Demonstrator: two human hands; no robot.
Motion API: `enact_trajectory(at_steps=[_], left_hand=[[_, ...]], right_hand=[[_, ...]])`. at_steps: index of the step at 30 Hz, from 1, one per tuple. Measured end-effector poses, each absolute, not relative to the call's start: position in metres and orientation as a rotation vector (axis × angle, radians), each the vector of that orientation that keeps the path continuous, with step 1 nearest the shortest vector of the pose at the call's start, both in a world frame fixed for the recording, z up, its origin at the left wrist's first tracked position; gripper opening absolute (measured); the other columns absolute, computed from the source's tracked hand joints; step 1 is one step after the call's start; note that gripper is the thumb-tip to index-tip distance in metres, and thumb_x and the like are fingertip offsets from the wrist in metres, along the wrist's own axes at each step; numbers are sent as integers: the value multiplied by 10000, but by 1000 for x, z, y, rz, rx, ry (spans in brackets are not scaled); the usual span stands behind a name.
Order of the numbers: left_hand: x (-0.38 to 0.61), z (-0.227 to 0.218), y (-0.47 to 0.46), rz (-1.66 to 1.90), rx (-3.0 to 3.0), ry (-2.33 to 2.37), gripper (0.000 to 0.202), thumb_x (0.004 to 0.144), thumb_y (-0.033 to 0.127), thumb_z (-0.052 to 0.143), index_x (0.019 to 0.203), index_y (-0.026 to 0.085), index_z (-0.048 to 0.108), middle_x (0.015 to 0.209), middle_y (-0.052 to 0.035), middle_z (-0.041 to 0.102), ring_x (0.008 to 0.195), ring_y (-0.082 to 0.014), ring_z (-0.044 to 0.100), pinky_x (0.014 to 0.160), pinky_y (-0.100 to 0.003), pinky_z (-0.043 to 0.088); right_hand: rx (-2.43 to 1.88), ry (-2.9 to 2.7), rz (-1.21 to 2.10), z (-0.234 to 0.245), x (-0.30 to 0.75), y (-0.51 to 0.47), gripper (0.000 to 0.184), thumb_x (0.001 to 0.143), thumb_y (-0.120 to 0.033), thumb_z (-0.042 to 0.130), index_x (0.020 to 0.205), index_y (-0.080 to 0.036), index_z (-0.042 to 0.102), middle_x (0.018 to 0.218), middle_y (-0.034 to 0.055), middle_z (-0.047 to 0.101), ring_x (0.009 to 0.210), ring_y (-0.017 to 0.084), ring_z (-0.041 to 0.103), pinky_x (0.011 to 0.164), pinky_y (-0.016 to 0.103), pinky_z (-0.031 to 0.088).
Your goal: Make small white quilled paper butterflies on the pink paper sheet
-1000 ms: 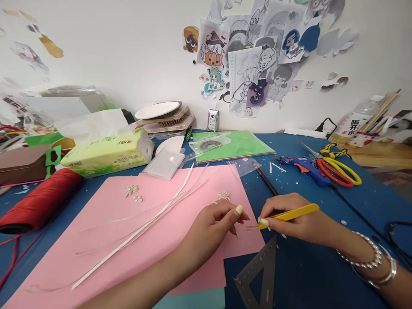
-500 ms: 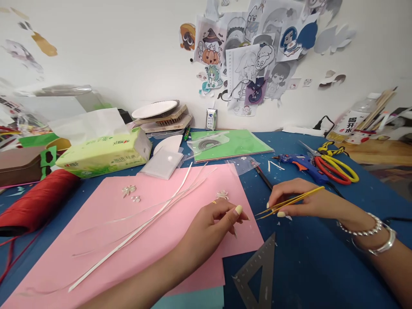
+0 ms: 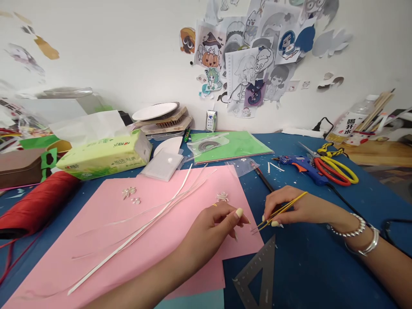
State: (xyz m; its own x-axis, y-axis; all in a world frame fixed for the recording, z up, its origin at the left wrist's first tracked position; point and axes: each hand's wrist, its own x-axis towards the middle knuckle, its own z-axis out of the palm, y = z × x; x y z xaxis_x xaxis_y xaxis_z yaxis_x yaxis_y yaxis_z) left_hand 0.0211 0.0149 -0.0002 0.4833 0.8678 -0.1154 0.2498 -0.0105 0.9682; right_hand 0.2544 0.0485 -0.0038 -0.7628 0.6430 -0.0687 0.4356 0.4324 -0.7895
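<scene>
Tweezers of slim yellow metal (image 3: pixel 290 204) sit pinched in the fingers of your right hand (image 3: pixel 301 210), tips slightly apart above a flat pink paper sheet (image 3: pixel 243 244). They look light, stiff and springy; hold them mid-length, lightly. Your left hand (image 3: pixel 212 225) is half-curled beside a white coiled ornament (image 3: pixel 222 197); I cannot tell whether its fingers pinch anything. Half a second ago the tips were higher, at the sheet's edge.

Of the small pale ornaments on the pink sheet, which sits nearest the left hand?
The curled ornament, just beyond the left hand; the branching ornament and the tiny cluster lie together farther left, across the white strip.
</scene>
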Motion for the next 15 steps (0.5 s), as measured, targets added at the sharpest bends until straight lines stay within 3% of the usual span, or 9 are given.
enact_trajectory(at_steps=[15], left_hand=[[21,-1,14,674,1515,992,207,796,282,481,728,146,621,720,-3,524,597,-91,494,599,-200,393]], right_hand=[[-1016,-2405,1179,-5,255,51,169,739,-305,590,848,-190,651,750,18,623,661,113,570,599,211,422]])
